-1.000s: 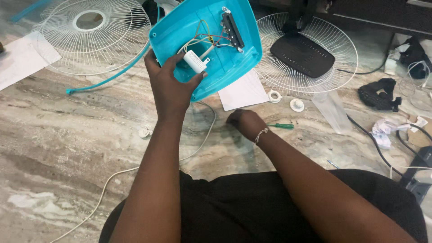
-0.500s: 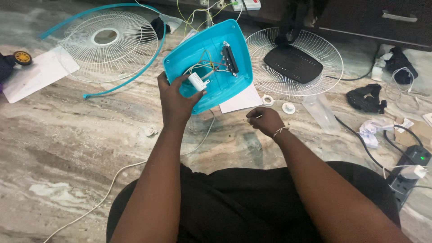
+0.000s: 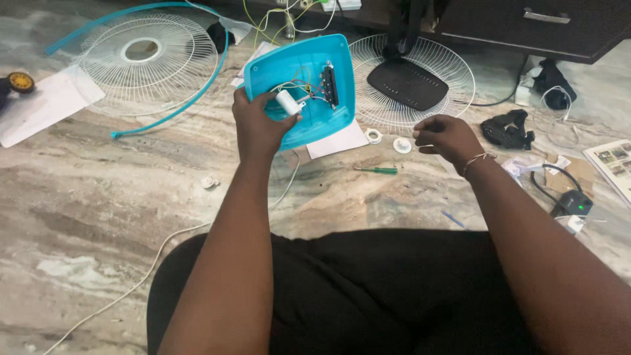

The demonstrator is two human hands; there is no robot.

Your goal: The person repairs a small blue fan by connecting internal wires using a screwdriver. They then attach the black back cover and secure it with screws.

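1. I see the turquoise housing (image 3: 309, 82) held up off the floor at about 12 o'clock from my lap, its open inside tilted toward the camera.
2. My left hand (image 3: 257, 128) has its grip clamped on the housing's lower left edge; the fingers curl in over the rim and the thumb lies by a small white cylinder (image 3: 287, 102) inside it.
3. From that cylinder thin coloured wires run to a dark switch block (image 3: 328, 85), which sits at 2 o'clock from it inside the housing.
4. My right hand (image 3: 447, 139) hovers at 3 o'clock from the housing, well apart from it. Its grip is loosely curled, fingers partly bent, and it holds nothing that I can make out.
5. Just at 9 o'clock of the right hand lie two small white rings (image 3: 388, 140) on the floor.
6. A green-handled screwdriver (image 3: 378, 170) lies flat at 6 o'clock from the housing, between my two forearms.
7. A white fan grille (image 3: 434, 69) lies at 2 o'clock, with a black fan base (image 3: 407, 84) on it.
8. A second white grille (image 3: 148, 66) with a turquoise rim lies at 10 o'clock.
9. A white cord (image 3: 164, 246) trails across the marble floor (image 3: 85, 197) at 8 o'clock.
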